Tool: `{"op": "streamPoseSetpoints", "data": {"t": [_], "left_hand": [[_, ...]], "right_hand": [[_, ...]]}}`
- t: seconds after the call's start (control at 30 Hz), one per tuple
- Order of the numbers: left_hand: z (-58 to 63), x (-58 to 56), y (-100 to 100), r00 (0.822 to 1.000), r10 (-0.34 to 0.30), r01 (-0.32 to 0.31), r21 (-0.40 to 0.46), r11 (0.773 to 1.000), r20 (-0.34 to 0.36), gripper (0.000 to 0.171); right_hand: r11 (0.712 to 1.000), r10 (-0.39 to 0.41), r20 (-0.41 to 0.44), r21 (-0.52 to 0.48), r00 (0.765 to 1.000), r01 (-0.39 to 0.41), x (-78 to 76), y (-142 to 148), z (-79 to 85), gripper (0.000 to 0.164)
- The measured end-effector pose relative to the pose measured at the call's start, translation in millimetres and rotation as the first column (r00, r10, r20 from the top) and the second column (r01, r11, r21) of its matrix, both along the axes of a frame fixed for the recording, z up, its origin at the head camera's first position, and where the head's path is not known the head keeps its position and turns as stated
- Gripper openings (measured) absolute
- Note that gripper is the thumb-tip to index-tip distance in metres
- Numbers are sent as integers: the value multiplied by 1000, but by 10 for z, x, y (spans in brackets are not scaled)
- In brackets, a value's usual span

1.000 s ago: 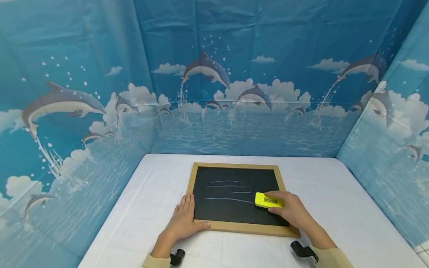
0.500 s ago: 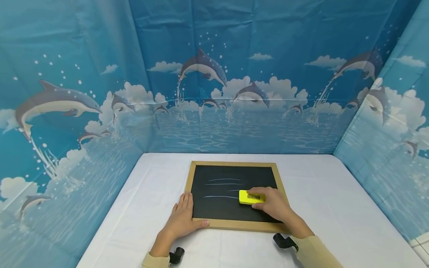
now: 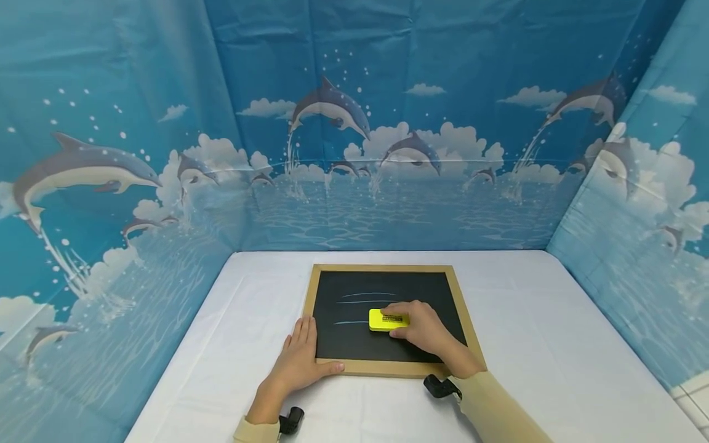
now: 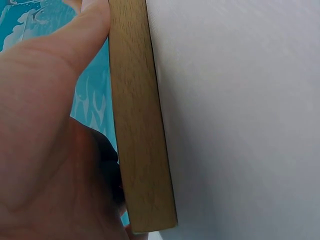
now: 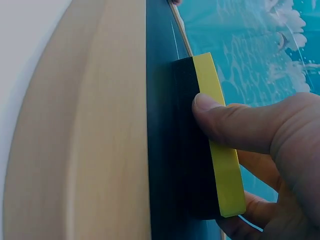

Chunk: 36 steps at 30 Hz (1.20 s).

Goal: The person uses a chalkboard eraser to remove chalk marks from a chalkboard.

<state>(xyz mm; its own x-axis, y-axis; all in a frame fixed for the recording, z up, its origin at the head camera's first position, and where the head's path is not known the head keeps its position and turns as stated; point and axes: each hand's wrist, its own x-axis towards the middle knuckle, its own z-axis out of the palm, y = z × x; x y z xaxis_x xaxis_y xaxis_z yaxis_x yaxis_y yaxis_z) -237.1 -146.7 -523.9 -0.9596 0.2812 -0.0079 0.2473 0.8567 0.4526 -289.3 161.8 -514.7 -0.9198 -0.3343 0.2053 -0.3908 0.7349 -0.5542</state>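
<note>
A small blackboard [image 3: 360, 347] in a light wooden frame lies on the white table, bearing a few pale blue chalk lines [image 3: 365, 301] on its left and middle. My right hand [image 3: 423, 329] pinches a yellow board eraser [image 3: 382, 320] between thumb and fingers, near the middle of the board. In the right wrist view the eraser's dark felt [image 5: 195, 145] faces the black surface. My left hand [image 3: 299, 360] rests at the lower left corner, fingers straight along the left edge and thumb on the bottom frame. The left wrist view shows the frame's wooden side [image 4: 137, 115] beside the thumb.
White cloth [image 3: 520, 320] covers the table around the board. A blue dolphin-print curtain [image 3: 354, 209] stands along the back and both sides. Black wrist cameras [image 3: 440, 386] sit at the cuffs of the beige sleeves [image 3: 493, 400].
My right hand has slid the eraser leftward across the board. The chalk lines along its path are shorter, gone at their right ends. My left hand has stayed on the corner.
</note>
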Motion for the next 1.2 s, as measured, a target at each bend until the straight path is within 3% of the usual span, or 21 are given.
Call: {"op": "streamPoseSetpoints", "data": {"t": [0.47,0.83,1.0,1.2], "left_hand": [[26,17,-14,1000,-1,1,36,999,17,132],[-25,-11,8,999,9,-11,45,999,35,132],[-22,-11,16,999,9,-11,34,999,44,133],[-11,-10,11,999,6,-6,20,1000,36,134]], "right_hand": [[986,163,16,-45,986,-162,-136,-484,11,54],[986,167,93,-8,982,-167,-193,-830,56,65],[984,163,89,64,983,-169,-159,-782,99,66],[992,101,99,68,990,-108,-100,-431,128,66]]}}
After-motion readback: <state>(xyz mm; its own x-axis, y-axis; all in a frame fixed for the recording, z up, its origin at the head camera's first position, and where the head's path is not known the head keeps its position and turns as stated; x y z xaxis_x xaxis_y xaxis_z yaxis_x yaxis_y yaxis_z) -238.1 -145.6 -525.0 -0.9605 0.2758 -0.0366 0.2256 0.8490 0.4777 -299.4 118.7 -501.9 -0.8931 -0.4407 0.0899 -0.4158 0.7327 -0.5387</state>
